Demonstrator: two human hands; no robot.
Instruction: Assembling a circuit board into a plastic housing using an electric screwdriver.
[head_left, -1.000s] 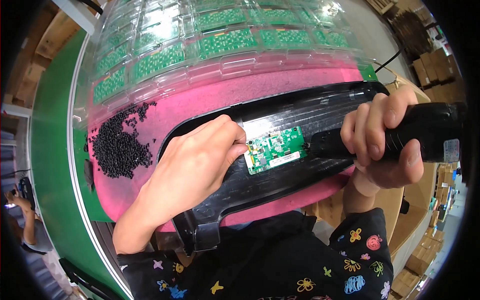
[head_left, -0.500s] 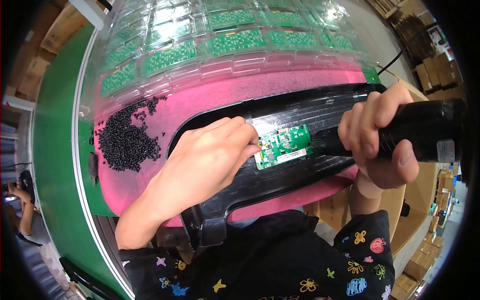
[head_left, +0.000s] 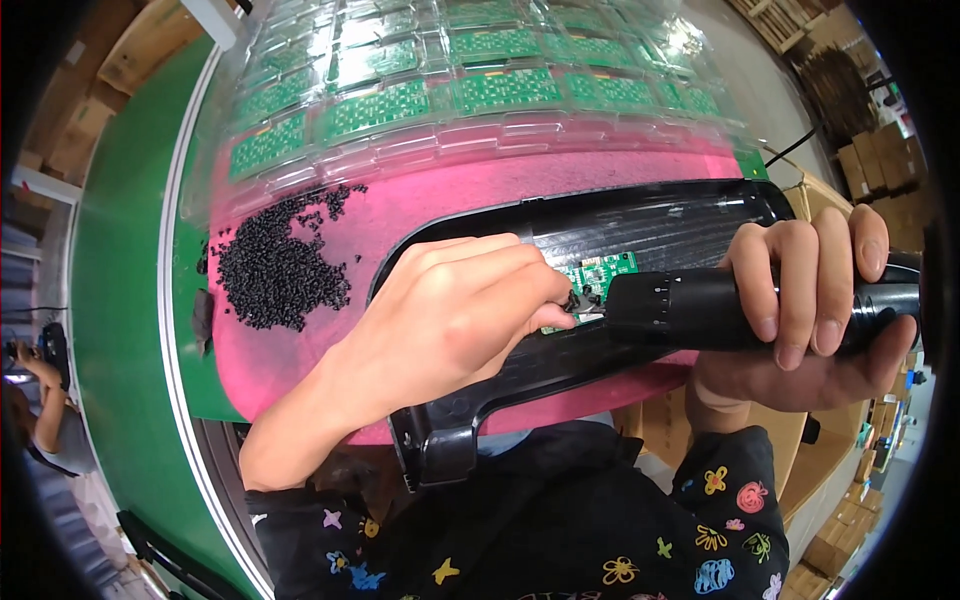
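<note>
My right hand (head_left: 805,300) wraps round a black electric screwdriver (head_left: 655,308), held nearly level with its bit pointing left. The bit meets the fingertips of my left hand (head_left: 465,305), which pinch small black screws (head_left: 571,301). Exactly how the bit touches a screw is too small to tell. Beneath them a green circuit board (head_left: 615,267) lies inside a long black plastic housing (head_left: 650,225); my left fingers and the screwdriver cover much of the board. My left wrist crosses the housing's left end.
A pile of black screws (head_left: 275,265) lies on the pink mat (head_left: 470,172), left of the housing. Clear plastic trays (head_left: 440,118) of green boards stand behind it. A small dark block (head_left: 203,318) sits by the mat's left edge. An open cardboard box (head_left: 845,420) stands at the right.
The screwdriver has swung away from the board's right edge and its bit now meets my left fingertips. My right hand's grip has turned. Dark screws now show in my left fingers.
</note>
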